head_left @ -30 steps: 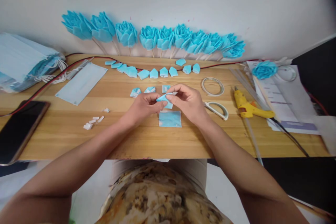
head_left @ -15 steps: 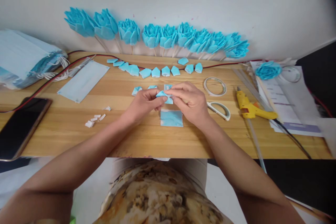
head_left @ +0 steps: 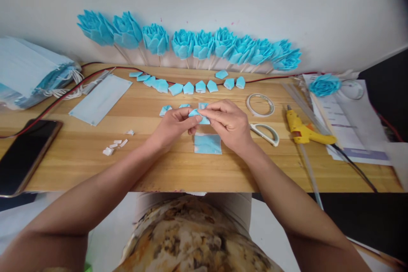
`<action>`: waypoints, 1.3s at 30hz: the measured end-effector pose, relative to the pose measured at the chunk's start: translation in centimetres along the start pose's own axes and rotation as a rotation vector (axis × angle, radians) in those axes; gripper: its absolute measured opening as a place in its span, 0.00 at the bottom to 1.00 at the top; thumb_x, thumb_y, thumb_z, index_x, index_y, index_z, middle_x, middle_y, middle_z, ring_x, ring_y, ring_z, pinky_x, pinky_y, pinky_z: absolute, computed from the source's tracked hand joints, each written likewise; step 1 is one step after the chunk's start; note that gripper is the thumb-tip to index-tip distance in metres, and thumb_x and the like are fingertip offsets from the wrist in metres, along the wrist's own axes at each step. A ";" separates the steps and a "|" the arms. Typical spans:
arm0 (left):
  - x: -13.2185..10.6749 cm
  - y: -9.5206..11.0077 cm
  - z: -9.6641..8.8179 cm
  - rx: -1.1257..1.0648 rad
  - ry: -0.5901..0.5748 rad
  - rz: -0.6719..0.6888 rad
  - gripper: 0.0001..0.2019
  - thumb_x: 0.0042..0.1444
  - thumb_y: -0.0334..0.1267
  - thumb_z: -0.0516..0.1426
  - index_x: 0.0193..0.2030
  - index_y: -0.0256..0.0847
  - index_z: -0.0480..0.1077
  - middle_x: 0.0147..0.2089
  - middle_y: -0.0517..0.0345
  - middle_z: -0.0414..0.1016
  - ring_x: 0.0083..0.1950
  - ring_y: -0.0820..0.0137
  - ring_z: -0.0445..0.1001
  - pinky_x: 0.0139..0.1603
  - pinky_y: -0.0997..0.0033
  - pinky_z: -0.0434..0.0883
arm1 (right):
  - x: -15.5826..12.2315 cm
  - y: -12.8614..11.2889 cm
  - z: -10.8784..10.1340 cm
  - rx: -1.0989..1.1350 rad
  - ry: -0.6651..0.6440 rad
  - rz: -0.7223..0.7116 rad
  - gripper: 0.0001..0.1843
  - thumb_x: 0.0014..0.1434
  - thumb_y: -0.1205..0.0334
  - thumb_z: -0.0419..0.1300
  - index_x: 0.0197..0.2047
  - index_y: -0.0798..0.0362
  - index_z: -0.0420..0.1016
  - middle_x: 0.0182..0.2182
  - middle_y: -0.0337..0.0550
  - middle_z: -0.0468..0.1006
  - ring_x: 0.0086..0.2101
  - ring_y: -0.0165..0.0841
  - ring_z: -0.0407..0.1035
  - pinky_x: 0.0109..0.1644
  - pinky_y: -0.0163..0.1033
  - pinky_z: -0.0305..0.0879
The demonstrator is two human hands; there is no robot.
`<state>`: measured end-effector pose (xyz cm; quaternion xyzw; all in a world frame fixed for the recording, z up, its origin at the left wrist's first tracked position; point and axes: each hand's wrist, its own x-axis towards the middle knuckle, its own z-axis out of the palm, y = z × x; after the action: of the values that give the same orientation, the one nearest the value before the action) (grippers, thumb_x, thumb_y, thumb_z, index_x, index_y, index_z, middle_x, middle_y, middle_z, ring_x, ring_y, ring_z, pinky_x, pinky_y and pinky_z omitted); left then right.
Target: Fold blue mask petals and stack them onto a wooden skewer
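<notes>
Between my two hands is a small blue fabric piece (head_left: 204, 120), partly folded. My left hand (head_left: 174, 126) pinches its left side with thumb and fingers. My right hand (head_left: 228, 121) grips its right side, fingertips close to the left thumb. Just below lies a flat blue fabric rectangle (head_left: 208, 143) on the table. Beyond my hands are small folded pieces, one at the left (head_left: 165, 111) and others partly hidden by my fingers. Farther back runs a row of folded blue petals (head_left: 188, 88). White-handled scissors (head_left: 270, 134) lie beside my right hand, their blades hidden under it.
Blue fabric flowers (head_left: 156, 39) on sticks lean along the wall. At the right are a tape roll (head_left: 273, 106), a yellow glue gun (head_left: 301, 129) and papers (head_left: 360, 136). A phone (head_left: 27, 153), white scraps (head_left: 109, 151), a flat face mask (head_left: 101, 100) and a mask stack (head_left: 32, 66) occupy the left.
Both hands keep their hold on the blue fabric piece, with the right fingers shifting very slightly. The whole view has moved a touch; nothing else differs visibly.
</notes>
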<state>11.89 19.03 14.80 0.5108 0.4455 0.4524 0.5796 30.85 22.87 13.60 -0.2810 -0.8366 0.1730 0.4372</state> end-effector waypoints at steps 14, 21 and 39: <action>0.1 0.1 0.1 0.008 0.052 0.006 0.19 0.52 0.52 0.67 0.23 0.39 0.71 0.23 0.61 0.71 0.26 0.74 0.67 0.32 0.72 0.68 | 0.0 -0.4 -0.6 0.392 -0.013 0.461 0.20 0.68 0.62 0.55 0.59 0.39 0.78 0.52 0.40 0.82 0.51 0.36 0.75 0.55 0.47 0.73; 0.1 0.0 0.0 0.090 0.105 0.039 0.18 0.52 0.51 0.67 0.25 0.40 0.72 0.24 0.61 0.72 0.27 0.74 0.68 0.31 0.73 0.68 | 0.1 -0.1 -0.4 0.641 -0.109 0.724 0.19 0.65 0.43 0.60 0.37 0.50 0.82 0.34 0.42 0.81 0.38 0.35 0.74 0.42 0.40 0.74; 0.1 -0.1 0.0 0.141 0.087 0.046 0.17 0.53 0.49 0.66 0.23 0.39 0.71 0.23 0.61 0.70 0.26 0.75 0.66 0.31 0.74 0.67 | 0.7 -1.0 -0.5 0.472 -0.024 0.635 0.09 0.58 0.55 0.65 0.32 0.51 0.74 0.29 0.36 0.75 0.30 0.28 0.67 0.37 0.38 0.63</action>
<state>11.89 19.12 14.66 0.5401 0.4893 0.4550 0.5117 30.64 22.50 14.85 -0.4153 -0.6504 0.4906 0.4048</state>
